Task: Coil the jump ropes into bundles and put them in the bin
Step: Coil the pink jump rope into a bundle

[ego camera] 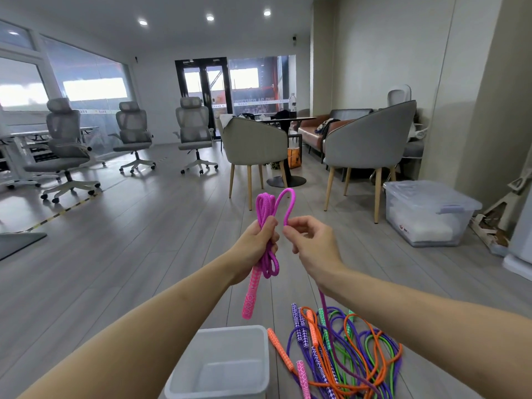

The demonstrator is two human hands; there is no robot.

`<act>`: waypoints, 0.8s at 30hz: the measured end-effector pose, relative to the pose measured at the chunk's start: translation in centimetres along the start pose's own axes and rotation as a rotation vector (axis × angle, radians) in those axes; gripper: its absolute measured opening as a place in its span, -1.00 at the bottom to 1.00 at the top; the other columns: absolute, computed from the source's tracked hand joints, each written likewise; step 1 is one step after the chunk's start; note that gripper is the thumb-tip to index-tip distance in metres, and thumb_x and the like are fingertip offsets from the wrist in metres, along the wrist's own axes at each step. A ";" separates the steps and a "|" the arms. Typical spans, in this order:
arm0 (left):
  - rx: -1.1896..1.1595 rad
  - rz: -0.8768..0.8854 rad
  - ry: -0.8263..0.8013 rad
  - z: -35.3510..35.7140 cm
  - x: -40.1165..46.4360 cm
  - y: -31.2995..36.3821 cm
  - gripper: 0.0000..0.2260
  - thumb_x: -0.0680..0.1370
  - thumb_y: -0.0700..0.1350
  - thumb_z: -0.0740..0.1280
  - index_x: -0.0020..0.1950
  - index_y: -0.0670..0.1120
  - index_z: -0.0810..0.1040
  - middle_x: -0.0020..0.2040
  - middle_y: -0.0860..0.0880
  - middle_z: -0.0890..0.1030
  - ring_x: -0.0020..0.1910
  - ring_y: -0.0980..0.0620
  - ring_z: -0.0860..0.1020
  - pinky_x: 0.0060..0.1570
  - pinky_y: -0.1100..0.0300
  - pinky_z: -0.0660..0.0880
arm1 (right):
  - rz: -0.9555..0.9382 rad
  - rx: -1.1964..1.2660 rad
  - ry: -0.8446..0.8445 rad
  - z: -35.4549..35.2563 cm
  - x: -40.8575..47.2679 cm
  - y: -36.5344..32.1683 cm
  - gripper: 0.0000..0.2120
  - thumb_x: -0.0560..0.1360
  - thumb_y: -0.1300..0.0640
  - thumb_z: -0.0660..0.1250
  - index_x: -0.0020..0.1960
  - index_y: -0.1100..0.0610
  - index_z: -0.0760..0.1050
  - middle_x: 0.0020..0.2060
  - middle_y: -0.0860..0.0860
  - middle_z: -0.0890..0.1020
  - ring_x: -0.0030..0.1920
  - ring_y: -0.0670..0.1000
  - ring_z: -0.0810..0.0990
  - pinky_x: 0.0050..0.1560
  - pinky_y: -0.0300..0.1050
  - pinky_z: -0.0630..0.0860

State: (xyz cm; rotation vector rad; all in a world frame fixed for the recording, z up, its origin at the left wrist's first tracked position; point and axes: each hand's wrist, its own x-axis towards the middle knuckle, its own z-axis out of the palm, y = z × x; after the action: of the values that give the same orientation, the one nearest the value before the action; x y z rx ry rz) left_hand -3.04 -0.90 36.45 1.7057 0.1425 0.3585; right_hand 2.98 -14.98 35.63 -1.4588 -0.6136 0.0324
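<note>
Hands grip the pink rope (267,226) above the bin (218,367), loose ropes (345,355) beside it

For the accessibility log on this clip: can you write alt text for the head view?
A person's left hand grips a half-coiled pink jump rope while the right hand pinches its next loop. Below on the wood floor sit an empty clear bin and a tangle of purple, orange and green ropes; office chairs stand behind.

Magenta rope (269,226) with pink diamond-patterned handle (251,295); orange, purple, green ropes (354,352); translucent white bin (218,361).
</note>
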 end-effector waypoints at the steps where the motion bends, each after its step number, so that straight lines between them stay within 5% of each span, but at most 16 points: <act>1: -0.005 0.009 -0.013 0.1 0.1 0.0 -0.56 0.68 0.18 0.15 0.25 -0.19 0.42 -0.23 0.04 0.49 -0.27 0.08 0.47 -0.15 0.13 0.46 | -0.012 -0.011 0.001 0.0 -0.1 -0.1 -0.95 0.56 0.15 0.47 0.02 0.05 0.65 -0.19 0.01 0.67 -0.28 -0.11 0.55 -0.26 -0.29 0.54; 7: 0.039 0.064 -0.035 0.7 0.0 -0.1 -0.60 0.66 0.22 0.14 0.10 -0.13 0.41 -0.26 0.01 0.45 -0.35 0.11 0.40 -0.28 0.23 0.44 | -0.036 -0.079 -0.119 0.0 -0.7 0.1 -0.83 0.62 0.25 0.37 0.16 0.15 0.70 -0.12 -0.01 0.71 -0.23 -0.31 0.62 -0.17 -0.43 0.51; 14: -0.032 0.069 0.148 1.6 0.4 -0.1 -0.74 0.73 0.07 0.12 0.09 -0.12 0.40 -0.23 -0.03 0.42 -0.35 0.08 0.41 -0.26 0.17 0.47 | -0.016 -0.085 -0.128 -0.1 -0.5 0.0 -0.86 0.57 0.23 0.44 0.11 0.13 0.71 -0.15 -0.01 0.73 -0.21 -0.23 0.64 -0.19 -0.39 0.52; 24: -0.741 0.028 0.507 -0.8 1.7 2.6 -0.79 0.72 0.07 0.17 0.19 -0.06 0.39 -0.34 0.05 0.48 -0.42 0.09 0.51 -0.24 0.10 0.55 | -0.030 -0.278 -0.420 -0.5 -1.5 0.3 -0.92 0.57 0.11 0.46 0.05 0.01 0.70 -0.33 -0.14 0.63 -0.32 -0.18 0.51 -0.25 -0.29 0.47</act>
State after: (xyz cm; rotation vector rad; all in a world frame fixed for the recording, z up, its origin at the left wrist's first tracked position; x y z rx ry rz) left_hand -1.97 -0.08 39.41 0.8630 0.3122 0.7559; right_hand 1.96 -15.96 34.79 -1.7265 -1.0121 0.2431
